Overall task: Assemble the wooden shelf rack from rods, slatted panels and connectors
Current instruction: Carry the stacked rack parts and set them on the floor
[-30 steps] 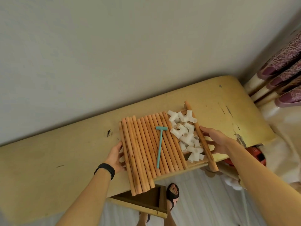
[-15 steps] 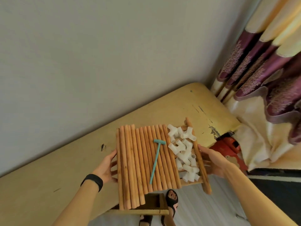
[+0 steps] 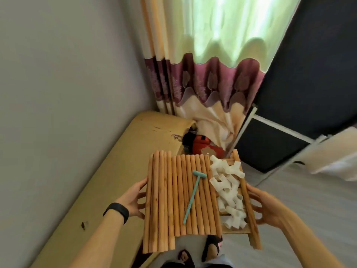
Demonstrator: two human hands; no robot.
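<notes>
I carry a slatted wooden panel (image 3: 236, 231) level in the air, off the table. My left hand (image 3: 135, 198) grips its left edge and my right hand (image 3: 264, 206) grips its right edge. Several wooden rods (image 3: 170, 200) lie side by side across the panel. A teal plastic mallet (image 3: 193, 196) rests on the rods. A heap of white plastic connectors (image 3: 229, 192) sits on the panel's right part, beside a single rod (image 3: 249, 202) along the right rim.
A worn yellow table (image 3: 116, 182) stands along the grey wall at the left. A red object (image 3: 202, 146) lies in the corner under a long curtain (image 3: 208, 78). A dark framed board (image 3: 274, 140) leans at the right. My sandalled feet (image 3: 210, 246) show below on the pale floor.
The loaded panel has been lifted off the table and swung to the right, away from it. My view has turned with it toward the curtain and the corner.
</notes>
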